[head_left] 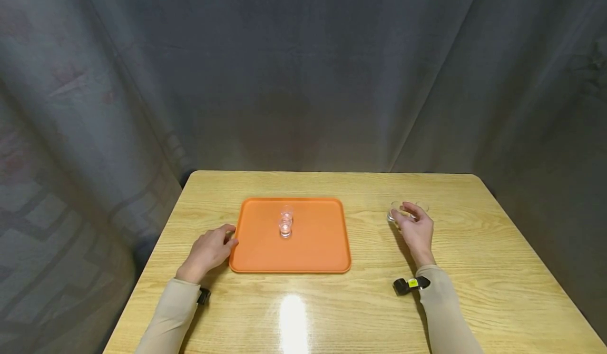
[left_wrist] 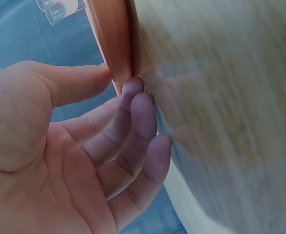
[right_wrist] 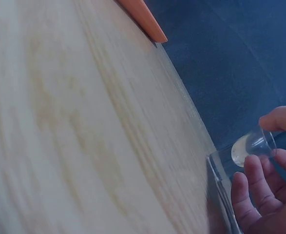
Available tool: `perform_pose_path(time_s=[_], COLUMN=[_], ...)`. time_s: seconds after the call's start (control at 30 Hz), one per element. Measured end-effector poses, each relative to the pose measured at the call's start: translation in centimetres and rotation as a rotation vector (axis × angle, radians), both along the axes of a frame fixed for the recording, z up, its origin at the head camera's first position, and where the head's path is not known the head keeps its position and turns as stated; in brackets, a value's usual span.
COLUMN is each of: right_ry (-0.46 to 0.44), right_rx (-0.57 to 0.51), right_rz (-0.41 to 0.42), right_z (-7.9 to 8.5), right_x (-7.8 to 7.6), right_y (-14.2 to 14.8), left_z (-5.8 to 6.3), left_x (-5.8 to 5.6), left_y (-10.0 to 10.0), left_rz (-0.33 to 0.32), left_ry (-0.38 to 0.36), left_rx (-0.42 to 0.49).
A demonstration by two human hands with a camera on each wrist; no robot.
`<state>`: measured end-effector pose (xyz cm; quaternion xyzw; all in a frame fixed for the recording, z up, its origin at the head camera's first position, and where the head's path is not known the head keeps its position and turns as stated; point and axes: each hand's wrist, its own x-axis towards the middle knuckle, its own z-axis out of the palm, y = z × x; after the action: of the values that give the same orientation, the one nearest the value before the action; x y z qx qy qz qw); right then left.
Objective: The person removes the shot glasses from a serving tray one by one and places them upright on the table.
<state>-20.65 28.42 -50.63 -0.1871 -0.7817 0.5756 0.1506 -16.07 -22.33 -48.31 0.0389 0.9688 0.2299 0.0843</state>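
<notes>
So the biggest thing here is the dark grey curtain [head_left: 303, 85] filling the back and sides, and the wooden table [head_left: 479, 269] in front of it gets cut off at the bottom of the head view, with a glare patch near that edge. Next up is the orange tray [head_left: 313, 246], lying flat left of centre; the wrist views only catch bits of it. Both forearms are in beige sleeves [head_left: 446, 306], running out of frame, with black wrist cameras [head_left: 402, 286] strapped on. Left hand [head_left: 208, 249] pinches the tray's left rim, thumb on the edge, fingers against the outside. Right hand [head_left: 417, 233] is well off to the tray's right, thumb and fingers curled round a small clear glass [right_wrist: 254, 146], which is upright; I think it's a proper grip, but clear glass and overlapping fingers make that tough to call. Those same fingers block most of a neighbouring glass [head_left: 423, 206] just right of it. Two more stand on the tray around its middle, the front glass [head_left: 285, 230] partly covering the rear glass [head_left: 287, 210].
</notes>
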Motion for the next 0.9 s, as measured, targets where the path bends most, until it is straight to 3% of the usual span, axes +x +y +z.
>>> perform_pose_path(time_s=[0.67,0.9], right_ry=[0.059,0.11], right_rx=[0.013,0.036], right_rz=[-0.046,-0.01], right_z=[1.6,2.5], right_x=[0.3,0.3], right_y=[-0.9,-1.8], left_z=[0.0,-0.1], left_x=[0.1,0.0], left_y=[0.0,-0.1], left_rz=[-0.005,-0.008], left_ry=[0.015,0.016], left_rx=[0.001,0.001])
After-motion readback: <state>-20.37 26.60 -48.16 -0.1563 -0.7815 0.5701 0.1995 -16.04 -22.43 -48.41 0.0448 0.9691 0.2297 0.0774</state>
